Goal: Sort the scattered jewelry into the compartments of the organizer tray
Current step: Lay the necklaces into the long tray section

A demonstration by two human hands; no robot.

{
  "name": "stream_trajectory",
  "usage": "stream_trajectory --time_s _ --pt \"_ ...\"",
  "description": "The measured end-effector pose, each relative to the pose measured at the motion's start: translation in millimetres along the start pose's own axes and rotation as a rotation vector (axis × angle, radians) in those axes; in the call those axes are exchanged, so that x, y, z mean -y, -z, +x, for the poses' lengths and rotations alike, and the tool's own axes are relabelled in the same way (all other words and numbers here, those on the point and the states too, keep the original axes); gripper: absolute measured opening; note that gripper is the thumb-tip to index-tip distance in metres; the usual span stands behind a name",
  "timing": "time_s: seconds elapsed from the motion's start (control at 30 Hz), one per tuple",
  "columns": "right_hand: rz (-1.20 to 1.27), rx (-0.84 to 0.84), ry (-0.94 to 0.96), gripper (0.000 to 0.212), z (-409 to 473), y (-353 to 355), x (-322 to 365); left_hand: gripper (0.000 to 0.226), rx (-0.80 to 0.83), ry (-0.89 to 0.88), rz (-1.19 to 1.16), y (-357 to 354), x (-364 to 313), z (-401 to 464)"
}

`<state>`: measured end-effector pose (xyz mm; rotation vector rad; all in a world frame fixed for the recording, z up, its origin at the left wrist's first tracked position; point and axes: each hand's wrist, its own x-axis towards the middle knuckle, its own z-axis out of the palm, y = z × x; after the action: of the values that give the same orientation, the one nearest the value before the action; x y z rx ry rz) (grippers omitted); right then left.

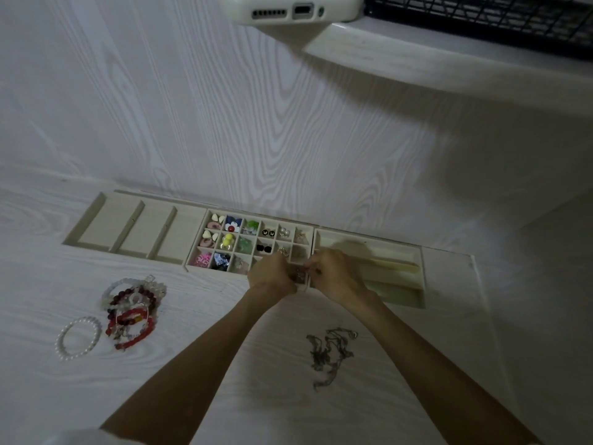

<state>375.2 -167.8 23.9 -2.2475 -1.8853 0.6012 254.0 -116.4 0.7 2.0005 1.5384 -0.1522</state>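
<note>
1. Fingers (pixel 290 273) of the left hand (pixel 272 276) and those of the right hand (pixel 333 274) curl toward each other and pinch a small dark piece of jewelry (pixel 300 273) between them; the piece is too small and dim to name.
2. Both hands meet over the near right corner of the organizer tray (pixel 224 271), at the grid of small compartments; whether the piece touches the tray cannot be told.
3. Small compartments hold pale heart pieces (pixel 217 217), a blue and white flower (pixel 231 223), yellow beads (pixel 227 240), green pieces (pixel 252 225), black studs (pixel 263 248) and a pink item (pixel 202 260); several cells nearer the hands are hidden or dim.
4. Three long compartments (pixel 128 232) lie to the left of the grid; a stepped section (pixel 394 277) lies to its right, partly behind the right hand.
5. On the table (pixel 224 332), left of the arms, lies a heap of red and pale bead bracelets (pixel 133 311); a white pearl bracelet (pixel 78 338) lies just beside it, nearer the left edge.
6. Tangled thin chains (pixel 330 351) lie on the table between the forearms, close to the right one.
7. At the top edge a white phone (pixel 295 9) juts into view, with a black wire rack (pixel 481 17) to its right.
</note>
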Motion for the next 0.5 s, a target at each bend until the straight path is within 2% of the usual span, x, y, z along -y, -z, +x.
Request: stream_trajectory --time_s 0.1,0.3,0.5 --pt "-0.038 0.006 0.055 0.032 -3.8 -3.6 -4.0 0.033 0.040 0.042 -0.101 -2.4 3.7 -0.1" --pt "-0.098 0.008 0.084 0.027 -2.7 -11.2 -3.9 0.052 0.258 -0.002 -0.211 5.1 5.2 1.0" --pt "-0.098 0.082 0.001 0.024 10.3 -2.2 3.4 0.053 0.190 -0.047 -0.026 4.5 8.7 -5.0"
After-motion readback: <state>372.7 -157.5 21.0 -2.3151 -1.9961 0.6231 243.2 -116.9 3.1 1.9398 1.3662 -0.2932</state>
